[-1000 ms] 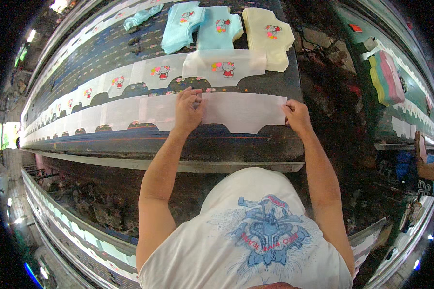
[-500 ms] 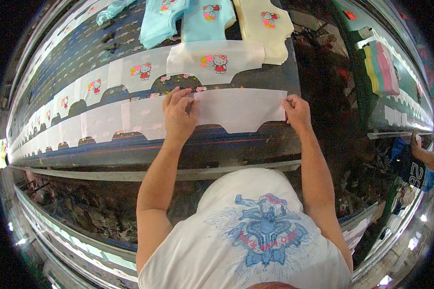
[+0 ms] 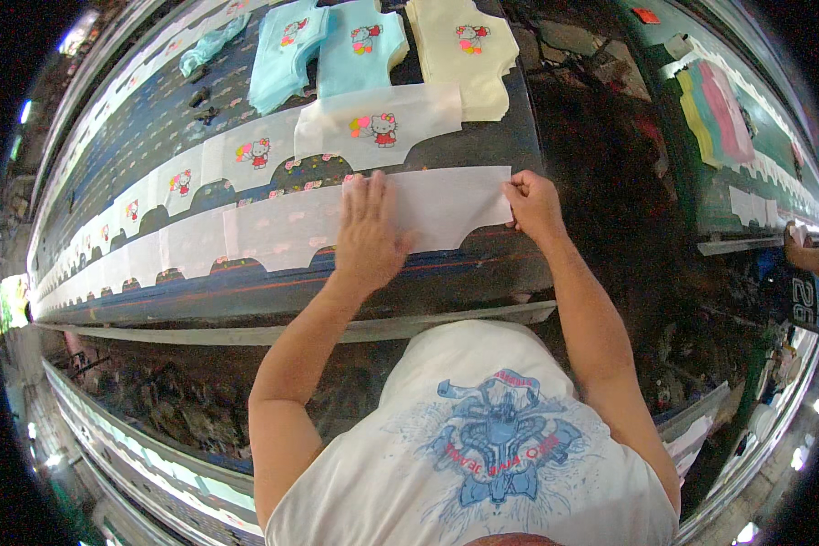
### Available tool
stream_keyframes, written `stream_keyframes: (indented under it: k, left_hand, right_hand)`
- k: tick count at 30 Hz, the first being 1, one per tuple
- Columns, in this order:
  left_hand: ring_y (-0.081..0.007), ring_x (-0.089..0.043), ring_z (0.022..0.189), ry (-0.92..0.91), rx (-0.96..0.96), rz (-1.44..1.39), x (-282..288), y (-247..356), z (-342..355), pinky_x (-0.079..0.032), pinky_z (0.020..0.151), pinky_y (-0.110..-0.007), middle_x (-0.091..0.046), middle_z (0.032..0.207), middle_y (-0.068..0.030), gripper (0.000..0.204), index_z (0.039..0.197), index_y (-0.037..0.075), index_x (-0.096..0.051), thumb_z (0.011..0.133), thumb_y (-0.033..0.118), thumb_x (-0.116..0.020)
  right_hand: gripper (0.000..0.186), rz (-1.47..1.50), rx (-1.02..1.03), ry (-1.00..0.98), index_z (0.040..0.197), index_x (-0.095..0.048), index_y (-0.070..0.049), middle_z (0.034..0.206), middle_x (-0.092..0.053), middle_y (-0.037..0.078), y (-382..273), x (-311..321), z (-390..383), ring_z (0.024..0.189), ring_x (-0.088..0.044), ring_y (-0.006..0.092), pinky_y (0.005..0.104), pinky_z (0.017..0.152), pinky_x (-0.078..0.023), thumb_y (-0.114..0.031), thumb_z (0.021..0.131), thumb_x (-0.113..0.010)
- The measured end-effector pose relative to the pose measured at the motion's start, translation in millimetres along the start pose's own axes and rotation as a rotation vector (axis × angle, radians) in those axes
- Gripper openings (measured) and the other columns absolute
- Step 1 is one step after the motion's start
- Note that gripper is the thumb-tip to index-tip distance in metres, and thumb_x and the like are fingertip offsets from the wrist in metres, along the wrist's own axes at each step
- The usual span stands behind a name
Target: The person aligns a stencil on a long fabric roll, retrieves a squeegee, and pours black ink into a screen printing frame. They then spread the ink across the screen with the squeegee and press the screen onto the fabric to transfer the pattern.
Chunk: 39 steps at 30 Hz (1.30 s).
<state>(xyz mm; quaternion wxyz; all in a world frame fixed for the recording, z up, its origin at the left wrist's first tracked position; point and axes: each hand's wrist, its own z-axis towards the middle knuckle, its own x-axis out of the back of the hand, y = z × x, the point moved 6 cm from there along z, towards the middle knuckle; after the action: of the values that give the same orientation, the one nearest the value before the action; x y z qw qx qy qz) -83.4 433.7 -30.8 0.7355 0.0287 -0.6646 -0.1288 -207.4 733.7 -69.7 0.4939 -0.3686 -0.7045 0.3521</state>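
A plain pale pink fabric piece (image 3: 450, 205) with a cut-out lower edge lies on the dark long table (image 3: 409, 287), at the right end of a row of similar pieces. My left hand (image 3: 370, 232) rests flat on its left part, fingers stretched out and pointing away from me. At the piece's right edge, my right hand (image 3: 532, 205) pinches the upper corner between thumb and fingers. Just beyond lies a row of white pieces printed with a cartoon cat and balloons; the nearest printed piece (image 3: 382, 127) is at its right end.
Stacks of printed pieces lie farther back: a light blue stack (image 3: 362, 59), another blue stack (image 3: 282, 64) and a cream stack (image 3: 464, 64). A crumpled blue cloth (image 3: 211, 53) is at the far left. Across the aisle, a green table (image 3: 714, 205) bears coloured fabric (image 3: 719, 114); another person's arm (image 3: 803, 255) shows there.
My left hand has gone from gripping the piece's left edge to lying flat on it. The piece now lies down on the table, with my right hand still at its right edge.
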Motion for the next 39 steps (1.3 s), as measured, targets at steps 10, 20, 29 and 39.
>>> stream_keyframes:
  k: [10, 20, 29, 39]
  left_hand:
    - [-0.0547, -0.033, 0.168, 0.023, -0.165, 0.107, -47, 165, 72, -0.028, 0.137, -0.066, -0.035, 0.183, -0.0297, 0.105, 0.17, -0.009, -0.044, 0.105, 0.069, -0.067]
    - [-0.0461, -0.025, 0.175, -0.062, -0.074, 0.11, -57, 231, 94, -0.021, 0.142, -0.061, -0.032, 0.187, -0.0226, 0.094, 0.176, 0.001, -0.041, 0.108, 0.061, -0.068]
    - [-0.0476, -0.027, 0.174, -0.074, 0.036, 0.095, -59, 246, 89, -0.021, 0.142, -0.064, -0.034, 0.186, -0.0223, 0.091, 0.175, 0.007, -0.046, 0.103, 0.053, -0.079]
    - [-0.0476, -0.02, 0.175, -0.121, 0.132, 0.146, -67, 249, 89, -0.019, 0.142, -0.066, -0.028, 0.189, -0.0205, 0.097, 0.177, 0.016, -0.044, 0.098, 0.058, -0.081]
  right_hand:
    - [0.03, 0.496, -0.06, -0.39, 0.139, -0.071, 0.001, 0.092, -0.074, 0.007, 18, 48, -7, 0.07, -0.075, 0.0164, 0.032, 0.06, -0.06, -0.017, 0.115, -0.067]
    - [0.024, -0.782, 0.266, -0.308, 0.115, -0.081, -0.011, 0.113, -0.083, 0.022, 434, 256, -80, 0.105, -0.082, 0.0419, 0.0575, 0.084, -0.068, -0.025, 0.097, -0.073]
    - [0.039, -0.851, -0.491, -0.811, 0.127, -0.083, -0.008, 0.132, -0.081, 0.023, 603, 369, -166, 0.117, -0.08, 0.0465, 0.0602, 0.098, -0.067, -0.033, 0.098, -0.076]
    - [0.041, -0.509, -0.209, -0.944, 0.128, -0.083, -0.007, 0.133, -0.081, 0.024, 567, 267, 13, 0.12, -0.078, 0.0473, 0.0603, 0.1, -0.066, -0.036, 0.099, -0.076]
